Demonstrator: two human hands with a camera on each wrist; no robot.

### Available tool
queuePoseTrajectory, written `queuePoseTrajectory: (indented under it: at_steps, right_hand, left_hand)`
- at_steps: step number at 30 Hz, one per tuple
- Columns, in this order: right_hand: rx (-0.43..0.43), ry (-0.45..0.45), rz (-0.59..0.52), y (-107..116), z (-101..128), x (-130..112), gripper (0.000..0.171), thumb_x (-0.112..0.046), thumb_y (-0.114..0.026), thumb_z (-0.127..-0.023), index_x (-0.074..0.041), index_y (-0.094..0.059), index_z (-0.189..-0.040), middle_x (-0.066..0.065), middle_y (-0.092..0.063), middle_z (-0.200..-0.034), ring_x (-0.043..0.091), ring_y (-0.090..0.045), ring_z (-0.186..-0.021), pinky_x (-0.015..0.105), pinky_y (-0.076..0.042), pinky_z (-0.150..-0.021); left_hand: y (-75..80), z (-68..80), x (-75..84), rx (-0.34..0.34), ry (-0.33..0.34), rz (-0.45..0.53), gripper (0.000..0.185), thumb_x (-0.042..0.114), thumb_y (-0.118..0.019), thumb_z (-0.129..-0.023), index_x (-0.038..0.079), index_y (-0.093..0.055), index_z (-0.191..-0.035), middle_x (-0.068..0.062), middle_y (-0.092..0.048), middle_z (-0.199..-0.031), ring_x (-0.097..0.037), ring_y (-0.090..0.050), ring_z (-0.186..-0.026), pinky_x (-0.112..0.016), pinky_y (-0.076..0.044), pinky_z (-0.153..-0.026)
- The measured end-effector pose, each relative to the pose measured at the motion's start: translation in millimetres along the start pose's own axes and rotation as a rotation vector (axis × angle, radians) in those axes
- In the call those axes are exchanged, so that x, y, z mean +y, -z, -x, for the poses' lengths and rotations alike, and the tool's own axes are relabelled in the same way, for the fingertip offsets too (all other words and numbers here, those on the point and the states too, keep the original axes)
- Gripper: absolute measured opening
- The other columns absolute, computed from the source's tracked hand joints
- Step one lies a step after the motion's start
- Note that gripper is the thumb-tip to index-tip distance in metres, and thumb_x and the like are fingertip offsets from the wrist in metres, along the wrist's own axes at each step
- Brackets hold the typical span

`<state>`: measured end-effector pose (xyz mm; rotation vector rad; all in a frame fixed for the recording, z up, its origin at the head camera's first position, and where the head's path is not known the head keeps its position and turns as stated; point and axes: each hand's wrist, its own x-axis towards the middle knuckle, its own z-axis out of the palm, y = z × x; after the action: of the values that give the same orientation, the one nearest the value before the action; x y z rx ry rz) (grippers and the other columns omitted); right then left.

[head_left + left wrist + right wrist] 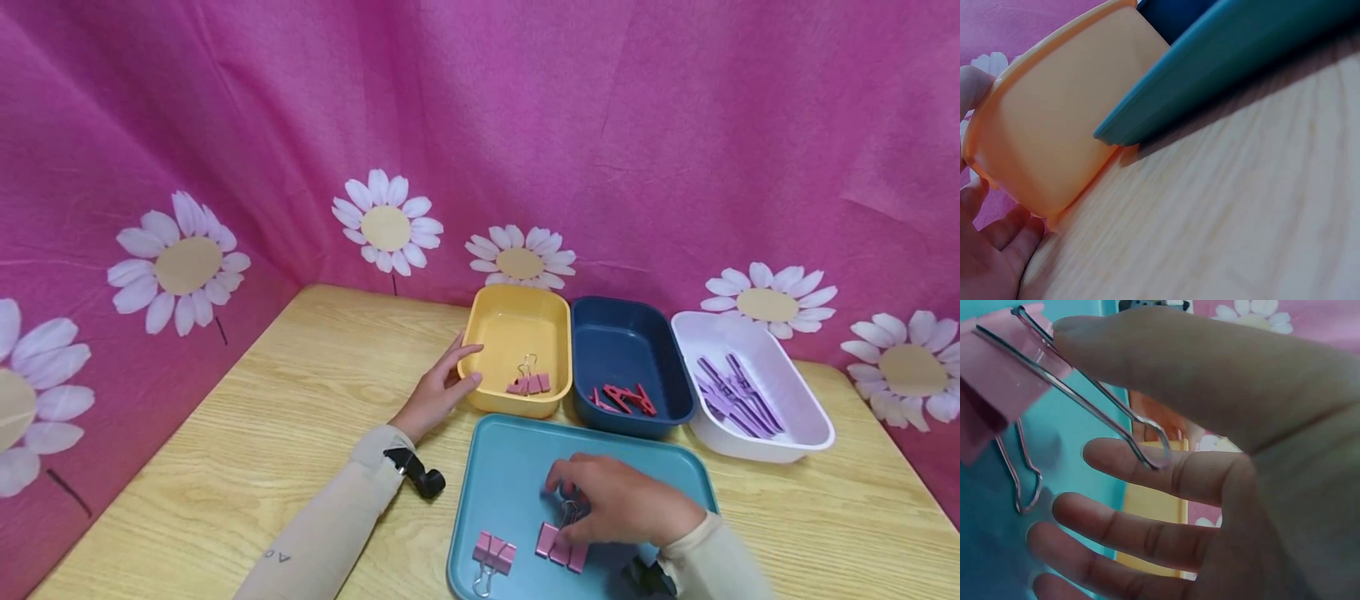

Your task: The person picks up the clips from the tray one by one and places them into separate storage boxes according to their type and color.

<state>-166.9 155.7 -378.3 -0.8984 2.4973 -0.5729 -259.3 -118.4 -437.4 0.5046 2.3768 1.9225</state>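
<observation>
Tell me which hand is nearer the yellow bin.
Left. The left hand touches the yellow bin at its left wall; the right hand is over the teal tray, at a pink binder clip.

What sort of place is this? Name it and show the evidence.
Likely a staged tabletop sorting setup: a wooden table, a pink daisy-print cloth backdrop, and a row of bins holding sorted clips behind a teal tray.

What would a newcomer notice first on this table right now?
Three bins in a row at the back: a yellow bin with pink clips, a navy bin with red pegs, a white bin with purple pegs. In front, the right hand pinches a pink clip over the teal tray, while the left hand holds the yellow bin's side.
</observation>
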Motion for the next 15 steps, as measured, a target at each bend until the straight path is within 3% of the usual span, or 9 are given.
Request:
queuePoseTrajectory:
  at_steps: [5,15]
  right_hand:
    - [-0.009,-0.026,0.012,-5.6,-2.2,-2.1,0.035,-0.033,-0.082,-0.073,-0.023,-0.063,-0.101,-0.009,-0.050,-0.086,0.011,-0.048,-0.078,0.028,-0.043,-0.065]
    - [-0.014,-0.063,0.021,-9.1,-5.0,-5.5,0.032,-0.027,-0.083,-0.071,-0.023,-0.060,-0.094,-0.009,-0.049,-0.084,0.012,-0.047,-0.076,0.029,-0.042,-0.064]
  left_hand:
    - [-0.3,6.4,12.6,-0.008,0.000,-0.014,0.050,0.019,-0.057,-0.098,0.007,-0.042,-0.145,-0.009,-0.006,-0.162,-0.025,-0.017,-0.145,-0.038,-0.024,-0.115]
    - [-0.1,6.1,11.2,0.002,-0.002,-0.017,0.050,0.020,-0.057,-0.098,0.008,-0.043,-0.145,-0.008,-0.008,-0.162,-0.024,-0.020,-0.144,-0.036,-0.026,-0.114]
